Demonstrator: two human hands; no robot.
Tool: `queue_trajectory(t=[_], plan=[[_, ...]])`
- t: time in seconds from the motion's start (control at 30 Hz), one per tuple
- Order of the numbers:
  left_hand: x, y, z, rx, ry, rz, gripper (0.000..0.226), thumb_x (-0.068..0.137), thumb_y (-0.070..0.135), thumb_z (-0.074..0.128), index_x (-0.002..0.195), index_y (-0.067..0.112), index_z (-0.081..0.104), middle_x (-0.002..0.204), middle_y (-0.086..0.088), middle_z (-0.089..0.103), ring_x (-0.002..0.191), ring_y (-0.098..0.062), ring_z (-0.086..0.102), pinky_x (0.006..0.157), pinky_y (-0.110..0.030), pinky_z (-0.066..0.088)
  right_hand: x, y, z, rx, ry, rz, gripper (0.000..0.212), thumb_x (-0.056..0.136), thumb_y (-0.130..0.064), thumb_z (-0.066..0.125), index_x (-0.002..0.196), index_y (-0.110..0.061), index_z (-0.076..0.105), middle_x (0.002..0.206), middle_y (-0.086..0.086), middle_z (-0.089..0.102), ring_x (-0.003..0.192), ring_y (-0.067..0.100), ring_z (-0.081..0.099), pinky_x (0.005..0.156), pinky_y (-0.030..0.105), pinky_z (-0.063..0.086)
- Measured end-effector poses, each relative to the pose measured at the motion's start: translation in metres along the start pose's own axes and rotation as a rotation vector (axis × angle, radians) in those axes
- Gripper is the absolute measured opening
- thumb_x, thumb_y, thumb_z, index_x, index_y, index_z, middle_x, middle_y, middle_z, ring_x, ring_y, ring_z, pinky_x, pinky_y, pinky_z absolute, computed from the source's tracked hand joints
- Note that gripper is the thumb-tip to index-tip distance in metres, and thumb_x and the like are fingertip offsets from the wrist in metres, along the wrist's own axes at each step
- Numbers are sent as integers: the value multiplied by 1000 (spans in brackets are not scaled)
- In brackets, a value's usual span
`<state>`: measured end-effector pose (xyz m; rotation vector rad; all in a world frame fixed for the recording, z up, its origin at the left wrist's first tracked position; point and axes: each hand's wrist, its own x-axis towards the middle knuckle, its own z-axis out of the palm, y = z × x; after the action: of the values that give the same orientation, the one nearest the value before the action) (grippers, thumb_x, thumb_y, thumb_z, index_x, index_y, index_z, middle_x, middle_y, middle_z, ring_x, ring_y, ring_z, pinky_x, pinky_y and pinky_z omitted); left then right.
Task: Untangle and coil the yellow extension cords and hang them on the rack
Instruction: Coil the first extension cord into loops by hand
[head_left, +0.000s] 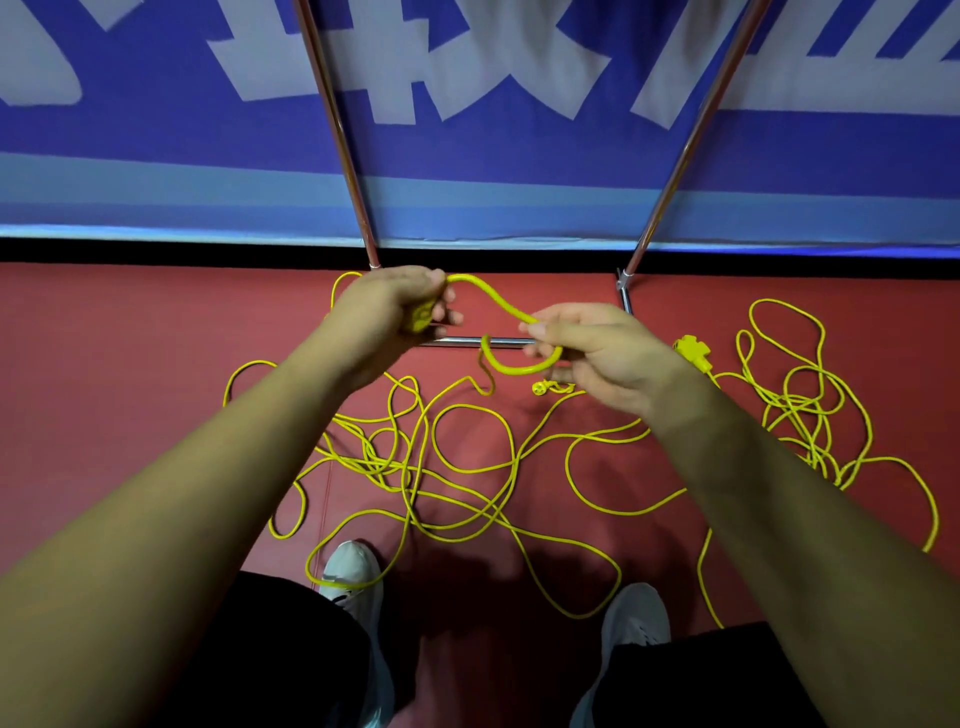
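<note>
1. Head view, the frame: the rack (457, 341) has a chrome bottom bar lying on the red floor (156, 364). Two thin poles rise from the bar's ends in front of a blue banner (493, 156) with large pale lettering.
2. The left hand (395, 306) hovers just above the left end of the bar. Its fingers are curled tight round a yellow plug end (420, 317), and the cord (519, 370) comes out of the top of the fist.
3. From that fist the cord runs in an S-curve over the bar to the right hand (597, 348), which is above the bar's right end. Thumb and forefinger pinch the cord, and the other fingers are loosely bent. Below the pinch the cord hooks round in a loop and drops toward the floor.
4. The big tangle (457, 467) of yellow cord sprawls on the floor on the near side of the bar, in many crossing loops. A second tangle (810, 415) lies off to the right of the bar.
5. A yellow socket block (693, 351) lies on the floor right of the bar, just beside the right wrist. A small yellow plug (543, 387) lies just in front of the bar.
6. Two white shoes (353, 571) stand well to the near side of the bar, and one loop of cord crosses the left toe.
</note>
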<state>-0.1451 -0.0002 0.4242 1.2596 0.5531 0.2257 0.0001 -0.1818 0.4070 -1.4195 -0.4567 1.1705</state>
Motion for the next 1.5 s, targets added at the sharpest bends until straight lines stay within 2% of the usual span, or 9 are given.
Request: queue_trajectory(t=[0.1, 0.3, 0.43, 0.6, 0.83, 1.07, 1.17, 1.3, 1.5], plan=[[-4, 3, -1, -101, -233, -134, 11, 92, 10, 48, 91, 5, 57, 75, -6, 58, 78, -25, 68, 68, -30, 55, 2, 1, -1, 349, 37, 22, 5, 96, -7, 54, 96, -10, 58, 60, 1, 50, 70, 21, 66, 70, 38, 53], [-19, 10, 3, 89, -526, -332, 44, 94, 41, 40, 107, 5, 62, 43, -6, 39, 38, -22, 47, 46, -25, 41, 9, 7, -1, -117, 107, -235, 9, 92, -8, 63, 96, -9, 71, 58, 4, 32, 47, 11, 28, 49, 24, 24], [-22, 7, 4, 45, -583, -264, 24, 91, 20, 49, 99, 4, 65, 64, -18, 67, 80, -47, 70, 72, -38, 58, 9, 8, 2, -121, 78, -271, 7, 91, -9, 65, 95, -12, 70, 59, 8, 48, 48, 16, 46, 52, 26, 38], [-13, 8, 1, -182, -395, -111, 14, 89, 17, 42, 85, 7, 51, 47, 10, 37, 38, -7, 38, 49, -23, 37, 14, 15, -18, -383, 104, -267, 13, 91, -18, 68, 81, -15, 60, 54, 3, 57, 53, 17, 48, 57, 32, 40], [-13, 35, -30, -307, -151, -67, 31, 87, 38, 48, 68, 14, 57, 39, 9, 24, 31, -8, 25, 43, -23, 30, 15, 41, -54, -424, 233, -155, 13, 96, -13, 59, 85, -12, 64, 69, 6, 65, 75, 29, 67, 74, 37, 44], [-20, 21, -18, -40, -343, -308, 51, 89, 19, 44, 132, -8, 48, 56, -11, 64, 87, -39, 72, 79, -40, 56, 22, 28, -26, -250, 336, -252, 22, 101, -22, 53, 98, -12, 72, 57, 4, 39, 49, 16, 32, 51, 31, 27], [-24, 19, -8, -137, -375, -409, 45, 85, 12, 45, 129, 2, 44, 89, -31, 71, 96, -47, 69, 80, -47, 58, 22, 21, -22, -206, 344, -280, 21, 100, -21, 53, 98, -11, 72, 58, 3, 36, 48, 11, 31, 49, 27, 25], [-19, 5, -1, -18, -209, -467, 50, 100, 46, 37, 125, 5, 50, 44, -8, 46, 68, -39, 72, 64, -48, 62, 20, 19, -21, -216, 346, -315, 21, 100, -19, 53, 97, -12, 73, 58, 3, 36, 49, 9, 32, 49, 26, 27], [-12, 2, -3, -190, -131, -319, 28, 96, -1, 36, 115, 4, 56, 89, -19, 72, 86, -34, 73, 82, -41, 60, 19, 14, -22, -204, 370, -341, 20, 100, -19, 53, 97, -12, 72, 59, 4, 35, 51, 10, 32, 49, 27, 24]])
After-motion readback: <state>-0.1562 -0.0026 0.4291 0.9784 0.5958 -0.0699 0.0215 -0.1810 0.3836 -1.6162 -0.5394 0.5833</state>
